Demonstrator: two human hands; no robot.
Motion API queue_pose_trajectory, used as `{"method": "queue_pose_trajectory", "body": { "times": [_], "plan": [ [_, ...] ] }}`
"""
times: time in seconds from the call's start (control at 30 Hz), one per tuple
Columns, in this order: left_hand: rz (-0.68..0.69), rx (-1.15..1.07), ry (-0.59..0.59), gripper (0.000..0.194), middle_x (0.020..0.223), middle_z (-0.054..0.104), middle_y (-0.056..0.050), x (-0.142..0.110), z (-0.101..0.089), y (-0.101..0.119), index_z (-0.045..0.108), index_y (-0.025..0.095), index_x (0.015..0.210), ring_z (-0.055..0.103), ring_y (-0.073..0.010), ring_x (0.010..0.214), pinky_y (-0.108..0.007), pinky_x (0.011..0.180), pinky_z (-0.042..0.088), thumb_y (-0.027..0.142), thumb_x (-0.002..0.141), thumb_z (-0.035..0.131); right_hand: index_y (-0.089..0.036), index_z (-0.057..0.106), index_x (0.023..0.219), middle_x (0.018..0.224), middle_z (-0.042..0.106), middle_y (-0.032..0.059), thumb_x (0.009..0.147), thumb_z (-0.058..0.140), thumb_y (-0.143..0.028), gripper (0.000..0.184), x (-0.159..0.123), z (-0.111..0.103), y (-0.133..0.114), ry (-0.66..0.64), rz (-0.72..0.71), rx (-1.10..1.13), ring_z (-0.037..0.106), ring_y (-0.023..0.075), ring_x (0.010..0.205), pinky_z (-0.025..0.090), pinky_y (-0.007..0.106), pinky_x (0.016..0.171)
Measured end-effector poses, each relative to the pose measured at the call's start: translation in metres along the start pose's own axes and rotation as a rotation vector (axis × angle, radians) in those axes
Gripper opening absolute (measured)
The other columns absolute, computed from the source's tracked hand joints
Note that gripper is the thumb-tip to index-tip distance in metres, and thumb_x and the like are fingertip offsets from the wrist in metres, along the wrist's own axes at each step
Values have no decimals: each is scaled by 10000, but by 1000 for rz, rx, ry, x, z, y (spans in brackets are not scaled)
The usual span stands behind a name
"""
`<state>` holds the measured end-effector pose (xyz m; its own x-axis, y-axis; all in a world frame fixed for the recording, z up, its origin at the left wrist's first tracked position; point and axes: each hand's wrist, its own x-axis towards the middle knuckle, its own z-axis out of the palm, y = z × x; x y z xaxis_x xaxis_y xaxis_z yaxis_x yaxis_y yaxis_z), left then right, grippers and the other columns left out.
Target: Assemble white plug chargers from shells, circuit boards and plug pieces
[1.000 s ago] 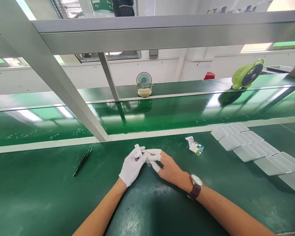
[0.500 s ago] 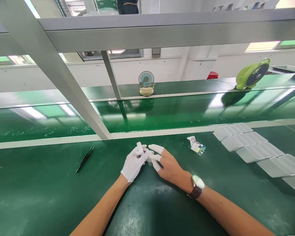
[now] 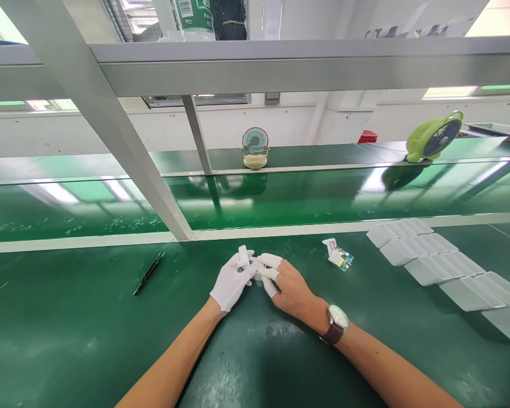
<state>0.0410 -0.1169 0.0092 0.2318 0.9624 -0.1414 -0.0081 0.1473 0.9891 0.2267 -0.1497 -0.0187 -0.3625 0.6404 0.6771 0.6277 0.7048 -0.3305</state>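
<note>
My left hand (image 3: 230, 283), in a white glove, is closed around a small white plastic part (image 3: 243, 256) that sticks up between thumb and fingers. My right hand (image 3: 287, 283), with white finger cots on several fingers, meets it from the right. Its fingertips pinch at the same small assembly, and what exactly they grip is hidden. Right of the hands lies a small green circuit board (image 3: 342, 259) with a white piece and thin wires attached. To the left, a black pen-like tool (image 3: 148, 273), perhaps tweezers, rests on the green table (image 3: 89, 340).
White plastic trays (image 3: 444, 266) stand in a row at the right. Behind the table edge runs a shiny green belt (image 3: 301, 195). Beyond it are a small fan (image 3: 255, 148) and a lime-green fan (image 3: 434, 137). A grey metal frame (image 3: 123, 136) crosses the upper left.
The view has tilted slightly, so the background sits a little lower. My right fingertips have shifted slightly at the white part; both hands stay together in the same place.
</note>
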Motion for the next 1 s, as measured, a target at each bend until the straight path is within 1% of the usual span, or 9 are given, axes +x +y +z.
{"method": "queue_pose_trajectory", "body": {
  "times": [0.1,0.23,0.43,0.57,0.63,0.7,0.77,0.87,1.0],
  "plan": [
    [-14,-10,-70,587,1114,723,-88,-1,-6,-2,612,160,1294,643,-158,847,-291,706,538,413,793,786,-288,578,1369,1363,627,113,965,586,-166,422,-1,-1,0,-9,50,14,605,276,1273,562,494,1039],
    [-7,-46,-245,673,1232,710,-111,-3,-15,-5,565,177,1373,670,-231,1098,-401,994,526,316,768,825,-323,528,1438,1439,576,88,985,578,-208,471,-1,-5,0,-127,151,79,605,253,1289,570,451,1054],
    [14,-31,-335,662,1292,693,-100,-2,-20,-8,544,195,1402,650,-257,1204,-443,1108,470,281,792,788,-360,571,1414,1475,542,71,998,559,-195,447,-7,-3,6,-196,85,41,623,241,1261,578,422,1042],
    [54,123,-249,612,1252,710,-70,-4,-18,-4,579,213,1368,681,-229,1089,-400,1010,531,233,779,747,-336,614,1367,1406,591,85,985,575,-184,413,-3,-9,5,-139,66,30,655,234,1205,603,399,988],
    [74,243,-174,637,1332,673,-67,-8,-18,-2,581,246,1375,690,-181,883,-372,878,571,238,759,741,-338,639,1327,1358,619,80,971,602,-185,389,2,-15,3,-23,74,33,675,227,1159,611,389,964],
    [65,326,-128,731,1443,598,-79,-11,-17,0,528,277,1436,623,-122,688,-347,745,571,277,742,758,-346,634,1327,1341,628,73,958,621,-175,407,5,-19,1,65,91,62,678,224,1147,608,389,966],
    [55,378,-117,824,1460,576,-86,-14,-16,1,467,284,1486,566,-97,626,-324,677,544,332,727,786,-353,617,1350,1323,637,70,962,607,-166,431,4,-19,1,21,99,98,673,223,1154,605,391,969],
    [77,444,-104,776,1267,667,-38,-16,-11,1,504,279,1446,543,-108,661,-289,656,500,345,725,785,-339,616,1359,1302,645,81,985,563,-170,414,-3,-13,3,-149,134,106,661,229,1170,599,401,975],
    [41,472,-98,629,1026,687,22,-15,-5,0,557,273,1356,497,-106,625,-269,621,461,294,752,729,-314,629,1342,1329,631,91,1000,549,-192,372,-13,-6,5,-136,171,112,639,233,1208,579,413,1010]
  ]
}}
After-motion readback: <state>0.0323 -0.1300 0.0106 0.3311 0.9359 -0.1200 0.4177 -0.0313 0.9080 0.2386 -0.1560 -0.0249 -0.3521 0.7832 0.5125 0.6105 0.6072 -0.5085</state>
